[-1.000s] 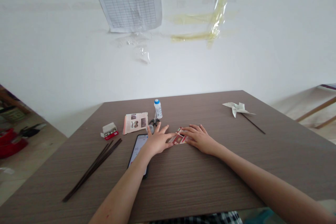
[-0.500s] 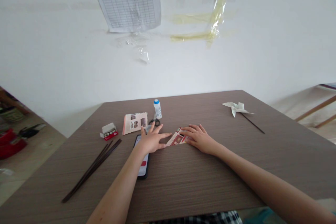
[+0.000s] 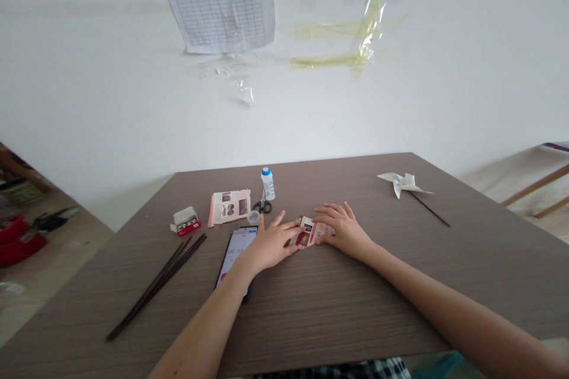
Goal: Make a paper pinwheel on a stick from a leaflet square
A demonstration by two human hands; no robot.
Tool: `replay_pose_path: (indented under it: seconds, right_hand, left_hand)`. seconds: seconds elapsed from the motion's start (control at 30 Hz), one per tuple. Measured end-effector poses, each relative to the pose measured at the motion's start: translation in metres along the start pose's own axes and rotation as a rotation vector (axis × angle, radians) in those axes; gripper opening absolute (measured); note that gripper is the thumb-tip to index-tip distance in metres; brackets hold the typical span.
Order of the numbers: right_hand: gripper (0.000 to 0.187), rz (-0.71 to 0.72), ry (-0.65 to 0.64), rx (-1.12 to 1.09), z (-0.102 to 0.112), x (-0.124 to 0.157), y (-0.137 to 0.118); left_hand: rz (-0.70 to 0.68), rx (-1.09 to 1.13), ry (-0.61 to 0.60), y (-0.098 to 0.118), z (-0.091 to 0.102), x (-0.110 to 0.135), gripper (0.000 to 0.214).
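Observation:
A small piece of printed paper [image 3: 306, 235], red and cream, lies on the table between my hands. My left hand [image 3: 273, 243] is at its left edge, thumb and index finger apart and touching it, the other fingers spread. At the right end, my right hand [image 3: 347, 231] rests its fingertips and thumb on the paper, fingers stretched out. Part of the paper is hidden under the fingers. Beneath my left wrist lies a phone [image 3: 235, 249] showing a timer, partly covered by the forearm.
Beyond my left hand are scissors [image 3: 263, 206], a white bottle with a blue cap [image 3: 268, 185], a small clear cup [image 3: 253, 217] and a printed sheet [image 3: 230, 207]. A small open box [image 3: 185, 222] and dark sticks [image 3: 155, 290] lie left. A paper pinwheel [image 3: 402, 183] lies right.
The paper has turned and shifted slightly right. My left hand has moved right onto its edge, uncovering more of the phone and the small cup. My right hand has shifted slightly.

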State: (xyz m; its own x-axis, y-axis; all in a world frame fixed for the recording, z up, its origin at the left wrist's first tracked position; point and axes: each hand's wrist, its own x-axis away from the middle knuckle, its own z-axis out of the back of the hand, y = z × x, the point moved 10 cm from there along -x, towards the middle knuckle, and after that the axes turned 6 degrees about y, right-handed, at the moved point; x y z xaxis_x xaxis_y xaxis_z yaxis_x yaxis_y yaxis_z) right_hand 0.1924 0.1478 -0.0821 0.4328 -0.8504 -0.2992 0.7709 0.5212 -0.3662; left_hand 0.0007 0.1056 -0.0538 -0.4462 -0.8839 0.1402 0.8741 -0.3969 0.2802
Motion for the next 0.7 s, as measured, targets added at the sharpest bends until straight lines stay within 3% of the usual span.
replay_pose_path:
  seconds: [0.2,0.4,0.7]
  right_hand:
    - [0.024,-0.049,0.015,0.043,0.0093,0.0023,-0.0023]
    - [0.036,-0.042,-0.045,-0.003,0.0091,0.0008,-0.0098]
    - [0.042,-0.113,0.016,0.008,0.0087,-0.0069,-0.0051]
  left_hand:
    - [-0.025,-0.003,0.055,0.0028,0.0060,-0.0006,0.041]
    - [-0.034,0.022,0.078,0.0066,0.0066,-0.0008,0.029]
    - [-0.020,0.004,0.080,0.0010,0.0024,-0.0061,0.043]
